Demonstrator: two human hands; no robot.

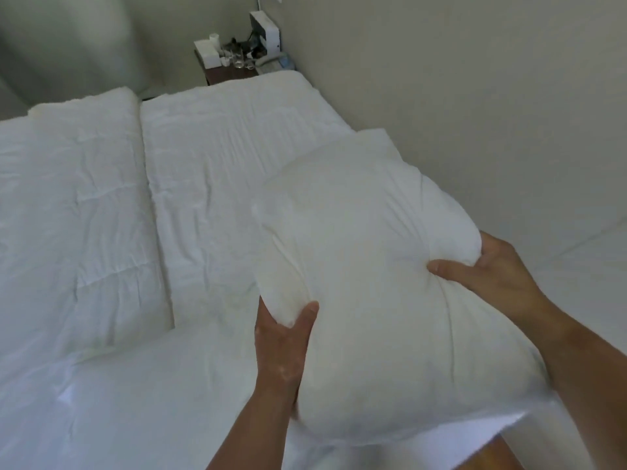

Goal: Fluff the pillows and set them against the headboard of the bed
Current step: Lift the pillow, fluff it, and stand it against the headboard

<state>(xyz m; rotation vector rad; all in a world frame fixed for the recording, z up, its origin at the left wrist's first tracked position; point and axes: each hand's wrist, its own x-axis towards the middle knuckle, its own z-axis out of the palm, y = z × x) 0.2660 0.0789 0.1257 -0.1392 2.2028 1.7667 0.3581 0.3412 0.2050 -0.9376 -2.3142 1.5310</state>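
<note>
White bed (217, 157) is lying along a pale wall, and over its near right edge both hands, left hand (283, 329) and right hand (488, 266), are gripping the pillow (366, 266) by opposite sides, evidently squeezing to fluff it.

We cannot see the fingers of our left hand (283, 337) or right hand (488, 266), tucked behind the pillow (373, 266). Far beyond both hands, the clutter on the nightstand (225, 75) is too small to identify. Both forearms leave the bottom edge.
</note>
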